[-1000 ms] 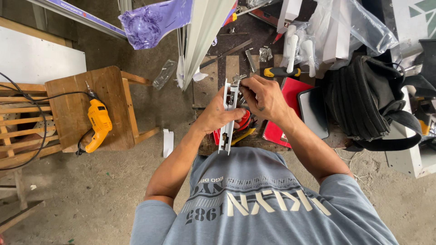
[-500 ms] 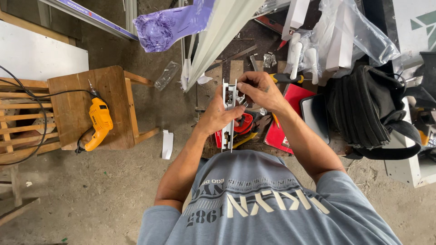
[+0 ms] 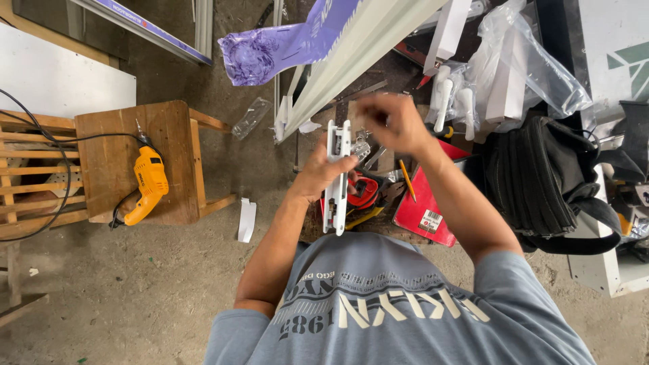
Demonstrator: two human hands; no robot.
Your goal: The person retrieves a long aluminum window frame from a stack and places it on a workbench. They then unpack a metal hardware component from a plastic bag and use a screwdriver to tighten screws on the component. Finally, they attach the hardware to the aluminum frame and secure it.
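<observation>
**Left hand grips a white metal lock strip while the right hand hovers above it**

The left hand [image 3: 321, 177] is wrapped around a long white metal lock strip [image 3: 336, 177], fingers closed on its left edge, holding it upright lengthwise in the middle of the scene, above a cluttered dark work surface [image 3: 378, 88]. The right hand [image 3: 391, 123] is raised just right of the strip's far end; it is blurred, with the fingers drawn together, and whether they pinch anything cannot be told. A small silvery metal fitting [image 3: 360, 147] sits against the strip's far right side, just below that hand.

Under the strip lie a red flat box with a label [image 3: 426, 209], a yellow pencil [image 3: 406, 180] and a red-and-black hand tool [image 3: 365, 191]. To the right rests a black fabric tool bag [image 3: 541, 182], and beyond it clear plastic bags of white handles [image 3: 487, 81]. A long pale aluminium profile [image 3: 351, 61] with purple wrapping film [image 3: 284, 47] runs across the far side. On the left, a yellow corded electric drill [image 3: 145, 186] lies on a brown wooden stool [image 3: 108, 145], well apart from both hands
</observation>
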